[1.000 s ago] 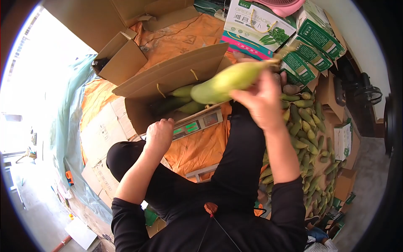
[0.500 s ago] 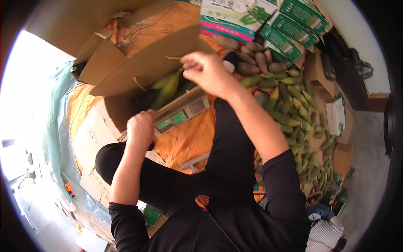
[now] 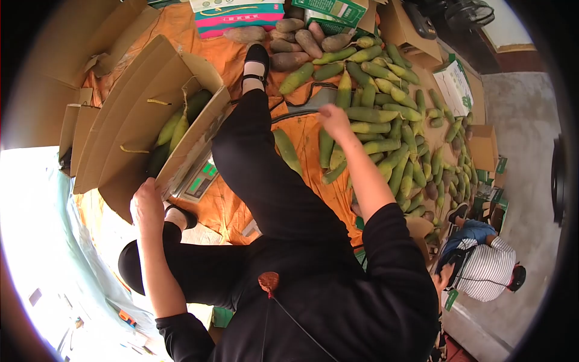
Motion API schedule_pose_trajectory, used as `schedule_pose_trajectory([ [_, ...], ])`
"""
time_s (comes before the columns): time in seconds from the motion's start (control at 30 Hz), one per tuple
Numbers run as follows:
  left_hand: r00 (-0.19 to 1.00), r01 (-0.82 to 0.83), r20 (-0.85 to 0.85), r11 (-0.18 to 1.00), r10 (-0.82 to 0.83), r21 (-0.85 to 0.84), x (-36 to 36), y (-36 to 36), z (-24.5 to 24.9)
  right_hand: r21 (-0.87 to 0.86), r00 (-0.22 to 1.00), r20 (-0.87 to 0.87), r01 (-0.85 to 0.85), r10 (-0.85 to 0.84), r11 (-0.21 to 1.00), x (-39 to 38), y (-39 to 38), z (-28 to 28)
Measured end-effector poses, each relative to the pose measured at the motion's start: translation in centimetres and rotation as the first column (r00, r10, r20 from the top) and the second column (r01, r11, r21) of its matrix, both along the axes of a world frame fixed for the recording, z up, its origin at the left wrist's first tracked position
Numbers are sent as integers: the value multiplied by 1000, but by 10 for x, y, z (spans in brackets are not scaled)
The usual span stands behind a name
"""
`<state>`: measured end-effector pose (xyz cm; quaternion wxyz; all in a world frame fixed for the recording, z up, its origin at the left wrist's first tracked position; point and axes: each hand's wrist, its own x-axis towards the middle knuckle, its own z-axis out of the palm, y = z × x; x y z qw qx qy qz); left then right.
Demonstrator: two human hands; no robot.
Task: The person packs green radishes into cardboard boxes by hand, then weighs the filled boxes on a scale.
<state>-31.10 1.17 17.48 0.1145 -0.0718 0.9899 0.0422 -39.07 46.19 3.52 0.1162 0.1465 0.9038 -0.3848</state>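
Observation:
My left hand (image 3: 147, 205) is closed on the near corner of an open cardboard box (image 3: 196, 136). Inside the box lie several green radishes (image 3: 179, 130), one of them pale yellow-green. A digital scale (image 3: 202, 181) with lit green displays shows beside the box's lower edge. My right hand (image 3: 335, 122) is reached out over the left side of a large pile of green radishes (image 3: 368, 114). Its fingers point down and are mostly hidden from above. One lone green radish (image 3: 287, 151) lies on the orange sheet to the left of this hand.
Reddish-brown roots (image 3: 289, 60) lie at the back, by a pink and blue printed carton (image 3: 238, 21). An orange sheet (image 3: 229, 217) covers the floor. My outstretched leg (image 3: 265, 157) separates the box from the pile. Another person (image 3: 482, 271) in a striped shirt is at the right.
My right hand has left the box and swung right to the radish pile. My left hand keeps its hold on the box, and the view has turned toward the right.

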Motion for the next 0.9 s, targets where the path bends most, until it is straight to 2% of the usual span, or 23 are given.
schedule_pose_trajectory([
  [0.03, 1000, -14, -4, 1000, 14, 5, 0, -2, -2, 149, 997, 71, -26, 16, 988, 16, 8, -14],
  [0.1, 1000, -5, -4, 1000, 6, 29, 0, -6, -7, 266, 959, 230, 101, -165, 959, 47, 24, -44],
  [0.17, 1000, -25, -3, 998, 25, 55, -2, -3, -3, 292, 848, 267, 382, -458, 877, 74, 33, -67],
  [0.2, 1000, -25, -4, 998, 25, 53, -2, -3, -3, 289, 849, 267, 382, -457, 878, 81, 37, -76],
  [0.27, 999, -40, -1, 998, 40, 42, -3, -4, -5, 281, 537, 429, 685, -726, 673, 94, 45, -96],
  [0.37, 996, -84, 0, 992, 85, 94, -4, -4, -6, 297, 488, 461, 703, -741, 647, 124, 74, -182],
  [0.4, 997, -79, 25, 995, 78, 59, -4, -1, -2, 283, 507, 466, 691, -725, 665, 123, 67, -174],
  [0.43, 996, -79, 46, 997, 78, 22, -5, 1, 3, 95, 394, 494, 862, -775, 499, 122, 56, -157],
  [0.47, 996, -71, 46, 997, 71, 13, -4, 0, 0, -83, 277, 553, 957, -786, 279, 121, 47, -147],
  [0.53, 998, -58, 0, 997, 58, 60, 0, 2, 5, -72, 125, 633, 992, -764, 102, 120, 58, -162],
  [0.6, 999, -44, -26, 996, 47, 81, 1, -2, 1, -164, 124, 737, 987, -664, 3, 118, 68, -162],
  [0.63, 998, -45, -32, 994, 48, 96, 2, -3, -2, -171, 148, 744, 985, -651, 29, 114, 63, -157],
  [0.7, 999, -22, -36, 995, 26, 100, 2, -5, -4, -214, 83, 772, 967, -630, -136, 105, 56, -131],
  [0.73, 999, -34, -24, 993, 37, 114, 3, -5, -4, -221, 101, 774, 968, -625, -117, 105, 48, -119],
  [0.8, 999, -36, -11, 992, 38, 121, 2, -4, 0, -350, 237, 753, 934, -614, -69, 104, 33, -102],
  [0.83, 999, -49, -13, 991, 51, 122, 3, -4, 1, -352, 246, 752, 934, -612, -57, 100, 28, -95],
  [0.9, 999, -22, -24, 992, 25, 127, 3, -4, 3, -444, 403, 711, 893, -576, 76, 93, 18, -81],
])
